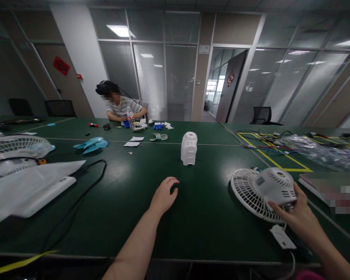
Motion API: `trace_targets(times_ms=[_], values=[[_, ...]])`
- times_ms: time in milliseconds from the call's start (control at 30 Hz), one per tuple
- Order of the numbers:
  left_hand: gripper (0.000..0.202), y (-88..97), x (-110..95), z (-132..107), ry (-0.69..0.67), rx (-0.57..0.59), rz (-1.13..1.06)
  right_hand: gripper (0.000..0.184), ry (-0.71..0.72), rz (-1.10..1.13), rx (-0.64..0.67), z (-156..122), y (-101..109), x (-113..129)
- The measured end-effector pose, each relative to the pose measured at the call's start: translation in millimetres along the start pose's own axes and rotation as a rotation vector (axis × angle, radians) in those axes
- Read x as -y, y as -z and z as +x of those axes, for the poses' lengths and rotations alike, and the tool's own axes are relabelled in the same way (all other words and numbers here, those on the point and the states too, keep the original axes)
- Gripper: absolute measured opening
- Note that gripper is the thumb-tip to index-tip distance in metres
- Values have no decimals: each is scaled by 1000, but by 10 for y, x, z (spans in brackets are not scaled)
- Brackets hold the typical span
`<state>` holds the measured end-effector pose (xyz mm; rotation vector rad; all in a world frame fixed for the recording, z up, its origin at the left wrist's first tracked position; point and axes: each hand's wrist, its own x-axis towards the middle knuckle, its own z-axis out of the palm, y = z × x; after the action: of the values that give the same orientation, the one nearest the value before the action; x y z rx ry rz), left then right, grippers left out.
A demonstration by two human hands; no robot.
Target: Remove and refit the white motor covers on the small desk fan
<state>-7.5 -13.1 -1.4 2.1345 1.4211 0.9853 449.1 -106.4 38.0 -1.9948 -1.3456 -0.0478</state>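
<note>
My right hand (299, 212) is wrapped around the white motor housing of a fan head (274, 186), thumb on the near side and fingers behind it. Under the housing is the fan's round white grille (245, 190), resting face down on the table. A small white box (282, 237) on a cord lies just below the grille. My left hand (164, 196) hovers over or rests on the table, fingers slightly curled and thumb apart, with nothing in it. Beyond it a white vented plastic cover (189, 149) stands upright, not touched by either hand.
On the left lie another fan grille (20, 147), a white plastic bag (32, 182), a black cable (76, 202) and blue fan blades (91, 144). Wires and clear plastic wrap (317, 151) spread at right. A person (122, 105) sits across the green table (128, 229).
</note>
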Motion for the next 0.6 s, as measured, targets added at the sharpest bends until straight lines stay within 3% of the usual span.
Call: trace_targets(times_ms=[100,200,300,367,433,533,600], values=[[31,0,4,-1,5,5,9,100,49,-18,-62,-16,61,205],[32,-13,21,6,9,11,9,85,96,-92,-231,22,148,517],[32,-29,27,18,21,23,14,76,254,-144,-414,188,151,851],[32,-33,19,24,42,32,21,75,327,-106,-475,391,41,1051],[32,-28,4,24,58,35,23,74,272,-60,-409,649,-168,1213],[32,-6,-17,14,58,35,19,69,22,-77,-92,1038,-586,1360],[32,9,-22,11,65,36,21,65,-93,-112,49,1236,-844,1388]])
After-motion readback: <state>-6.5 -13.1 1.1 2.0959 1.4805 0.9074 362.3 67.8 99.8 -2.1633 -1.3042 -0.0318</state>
